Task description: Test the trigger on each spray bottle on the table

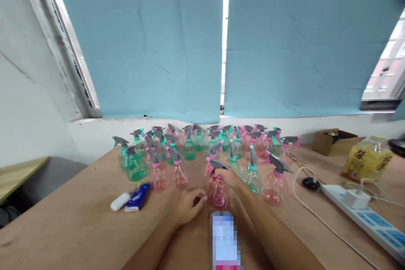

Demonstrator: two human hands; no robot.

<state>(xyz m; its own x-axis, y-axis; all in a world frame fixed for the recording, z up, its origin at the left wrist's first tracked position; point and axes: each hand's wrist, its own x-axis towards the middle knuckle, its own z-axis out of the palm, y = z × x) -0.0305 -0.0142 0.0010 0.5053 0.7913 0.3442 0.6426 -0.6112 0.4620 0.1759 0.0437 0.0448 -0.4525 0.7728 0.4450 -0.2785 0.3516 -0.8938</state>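
In the head view, my right hand point(228, 176) is closed around the grey and pink trigger head of a clear pink spray bottle point(218, 196), which stands upright. My left hand point(189, 206) rests on the table just left of that bottle, fingers curled loosely, with nothing visible in them. A phone point(225, 240) with a lit, blurred screen lies in front of the bottle. Right of my right hand are a clear bottle with a teal collar point(252, 177) and another pink spray bottle point(274, 187). Two pink spray bottles stand beyond my left hand, one of them nearer it point(180, 175).
Several green and pink spray bottles point(189, 149) crowd the back of the wooden table point(79, 215). To the left lie a white case point(120, 201) and a blue packet point(137, 197). At right are a power strip point(370, 219), cables, a cardboard box point(335, 143) and a yellow-labelled jug point(365, 162).
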